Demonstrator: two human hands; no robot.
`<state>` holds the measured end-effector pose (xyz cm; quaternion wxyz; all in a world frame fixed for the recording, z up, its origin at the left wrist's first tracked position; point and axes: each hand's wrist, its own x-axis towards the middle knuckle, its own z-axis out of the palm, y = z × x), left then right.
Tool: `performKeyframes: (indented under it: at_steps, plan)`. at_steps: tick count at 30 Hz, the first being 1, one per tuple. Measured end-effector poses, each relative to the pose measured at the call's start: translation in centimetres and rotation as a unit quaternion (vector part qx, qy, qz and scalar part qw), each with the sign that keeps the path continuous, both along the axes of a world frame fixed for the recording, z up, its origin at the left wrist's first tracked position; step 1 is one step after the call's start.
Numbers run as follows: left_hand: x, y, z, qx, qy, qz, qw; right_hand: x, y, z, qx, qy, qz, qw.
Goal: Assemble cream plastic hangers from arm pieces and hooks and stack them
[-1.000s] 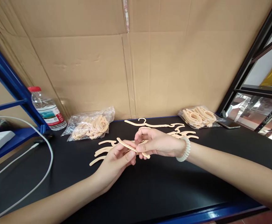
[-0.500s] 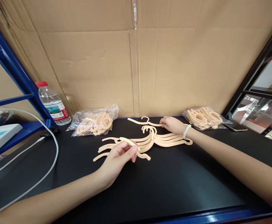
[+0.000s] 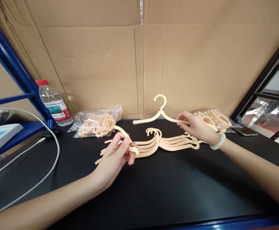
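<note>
Between the thumb and fingers of my left hand [image 3: 119, 153] is a short curved cream hanger arm [image 3: 122, 130], with a rounded end showing below the thumb. My right hand [image 3: 194, 124] pinches one arm of a cream clothes hanger [image 3: 162, 111], lifted off the table with its hook upward. Beneath and between my hands lies a row of several overlapping hangers [image 3: 173, 143], their hooks bunched in the middle. My left hand covers part of their left arms.
A plastic bag of hanger parts [image 3: 96, 124] lies at back left, another bag [image 3: 216, 118] at back right by a phone [image 3: 244, 131]. A water bottle [image 3: 55, 105] stands left, near a white cable [image 3: 55, 166]. Cardboard [image 3: 93, 64] backs the black table [image 3: 153, 191].
My right hand has raised the hanger from the table's back and moved right, turning its hook upright. My left hand has shifted slightly left and up, tilting its piece.
</note>
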<state>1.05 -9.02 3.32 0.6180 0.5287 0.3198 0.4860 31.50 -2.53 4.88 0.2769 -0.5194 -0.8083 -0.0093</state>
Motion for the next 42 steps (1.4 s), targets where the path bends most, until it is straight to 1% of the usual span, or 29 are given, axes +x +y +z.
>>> performKeyframes:
  at_steps: [3, 5, 7, 11, 17, 21, 25, 28, 31, 35, 38, 42]
  plan:
    - [0.0, 0.1, 0.0, 0.002, -0.002, 0.006, 1.000, 0.6, -1.7, 0.0, 0.002, 0.082, 0.014, 0.997]
    - [0.0, 0.2, 0.0, -0.007, -0.006, 0.009, 1.000, 0.8, -2.6, -0.1, -0.008, 0.104, 0.030, 0.994]
    - [0.0, 0.3, 0.1, -0.009, -0.007, 0.008, 1.000, 0.9, -3.2, -0.2, -0.021, 0.078, 0.051, 0.995]
    - [0.1, 0.5, -0.1, 0.013, -0.006, 0.007, 1.000, 1.0, -3.9, 0.1, -0.034, 0.022, 0.095, 0.995]
    - [0.0, 0.8, -0.7, 0.021, 0.010, 0.002, 1.000, 0.9, -4.6, 0.2, -0.095, 0.068, 0.089, 0.989]
    - [-0.3, 1.0, -1.1, 0.012, 0.012, -0.003, 1.000, 0.4, -5.1, 0.1, -0.134, 0.088, 0.125, 0.979]
    - [-0.4, 1.1, -1.1, 0.004, 0.023, 0.009, 1.000, 0.0, -5.7, 0.3, -0.124, 0.077, 0.145, 0.979]
    - [-0.4, 0.9, -0.9, 0.008, 0.035, 0.021, 0.999, -0.2, -5.9, 0.4, -0.120, 0.089, 0.151, 0.977]
    - [-0.4, 0.4, -0.8, 0.019, 0.033, 0.028, 0.999, -0.3, -5.9, 0.3, -0.113, 0.097, 0.142, 0.979]
    - [-0.3, 0.3, -0.9, 0.027, 0.022, 0.035, 0.999, -0.2, -5.8, 0.0, -0.088, 0.072, 0.119, 0.986]
    - [-0.4, 0.4, -1.0, 0.024, 0.028, 0.034, 0.999, -0.2, -5.8, 0.0, -0.111, 0.077, 0.126, 0.983]
    - [-0.6, 0.6, -1.2, 0.025, 0.038, 0.023, 0.999, -0.1, -5.8, 0.0, -0.143, 0.104, 0.159, 0.971]
